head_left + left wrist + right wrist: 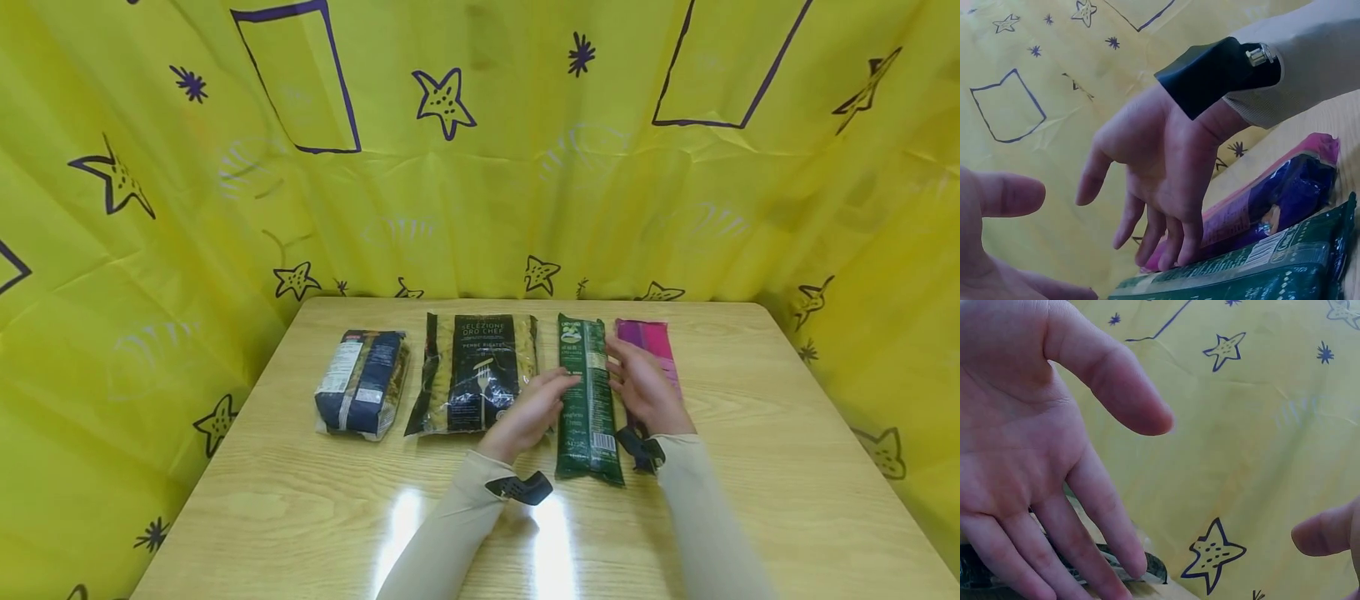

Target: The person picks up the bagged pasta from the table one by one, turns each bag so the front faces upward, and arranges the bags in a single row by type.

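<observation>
A long green packet (588, 417), with a clear seam strip and a barcode, lies lengthwise on the table. My left hand (528, 412) is at its left side, fingers extended over its edge. On the other side, my right hand (647, 387) has its fingertips right at the packet's right edge. Both hands have loosely spread fingers, and the palms face each other across the packet. The left wrist view shows the right hand (1160, 162) above the green packet (1272, 265). In the right wrist view the left palm (1022, 444) fills the left side.
Partly behind the right hand lies a pink and purple packet (651, 335). Left of the green packet are a penne rigate bag (480, 367) and a dark blue bag (375, 367). The wooden table (300, 517) meets a yellow curtain (480, 208) with drawn stars.
</observation>
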